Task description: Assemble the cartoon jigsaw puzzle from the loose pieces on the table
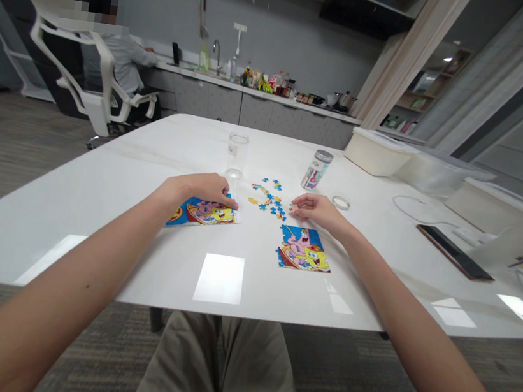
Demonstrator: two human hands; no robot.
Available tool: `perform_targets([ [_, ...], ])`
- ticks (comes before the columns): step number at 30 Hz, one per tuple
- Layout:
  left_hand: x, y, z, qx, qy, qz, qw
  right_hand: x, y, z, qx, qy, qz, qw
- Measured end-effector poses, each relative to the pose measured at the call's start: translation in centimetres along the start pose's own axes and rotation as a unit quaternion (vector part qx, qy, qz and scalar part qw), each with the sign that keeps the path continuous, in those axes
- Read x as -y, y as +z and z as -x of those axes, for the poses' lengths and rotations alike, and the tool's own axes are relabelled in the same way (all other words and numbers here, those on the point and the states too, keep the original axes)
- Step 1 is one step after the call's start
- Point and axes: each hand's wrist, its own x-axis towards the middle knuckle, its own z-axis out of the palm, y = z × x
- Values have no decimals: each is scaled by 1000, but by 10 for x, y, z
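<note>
Lying over the printed sheet (213, 213) left of centre frame, the left hand (204, 188) was curled, one digit extended; grip could not be determined. The right hand (309, 207) had fingertips drawn close beside loose puzzle pieces (270, 196) mid-frame; any pinch was unclear. The partly joined puzzle (305, 250) lay on the tabletop (258, 242), lower right of centre.

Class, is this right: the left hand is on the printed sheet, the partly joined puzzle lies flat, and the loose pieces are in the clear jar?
The loose pieces are not in the clear jar; the head view shows them scattered on the white table. The rest stands: the left hand is on the printed sheet, and the partly joined puzzle lies flat.
</note>
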Motion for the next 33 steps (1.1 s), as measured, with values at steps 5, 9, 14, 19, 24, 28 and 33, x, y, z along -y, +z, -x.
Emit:
perform_targets([
  [5,1,1,0,2,-3,17,1000,6,0,4,-2,-2,38,999],
  [9,1,1,0,1,-1,20,1000,7,1,4,-9,2,37,999],
  [14,1,1,-1,2,-3,4,1000,2,1,1,-1,6,-3,1000],
  [19,-1,0,0,2,-4,3,1000,0,-2,0,-2,-15,52,999],
  [24,-3,-1,3,9,-13,18,1000,3,-4,1,-17,-19,98,995],
  [28,-2,-1,1,5,-8,12,1000,4,-3,1,-18,-20,82,996],
  [33,2,2,-2,1,-4,11,1000,3,-1,2,-9,-18,51,998],
])
